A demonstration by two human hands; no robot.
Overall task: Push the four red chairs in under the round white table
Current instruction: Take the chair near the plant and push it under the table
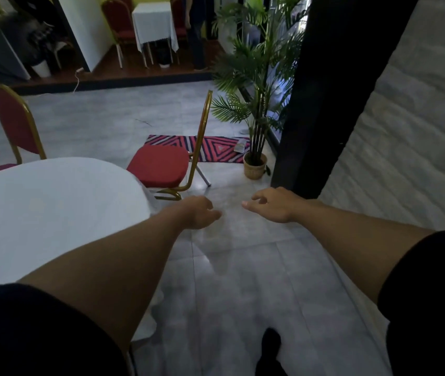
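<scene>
Black sleeves at bottom edge, a dark shoe (270, 346) on the grey tile floor (243, 267). Both bare forearms reach forward.

Left hand (198, 213): loosely open, fingers slack, holds nothing, hangs just past the surface (48, 202) edge. Right hand (273, 206): open, fingers curled slightly, empty, over bare floor. Neither touches a chair.

Surface is round, white cloth draped to the floor, at left.

Near chair (159, 165): red seat, gold frame, beyond the hands, seat facing the surface, its front edge just beside the cloth, not yet under. Backrest seen edge-on, rising on the far side. Far chair (16, 123): red back, at the surface's far left, seat mostly hidden. Other two task chairs not in view.

Handling, my guess: light tubular metal frame, stiff, padded seat soft. Sled-style base should slide on smooth tile, may scrape or catch the cloth. Best hold: top of the backrest frame, both hands, push level toward the surface.

Further off: striped rug (221, 149), potted palm (255, 112), black pillar (324, 90); at the back, a small covered table with more red chairs.

No readable writing, labels or brands.
</scene>
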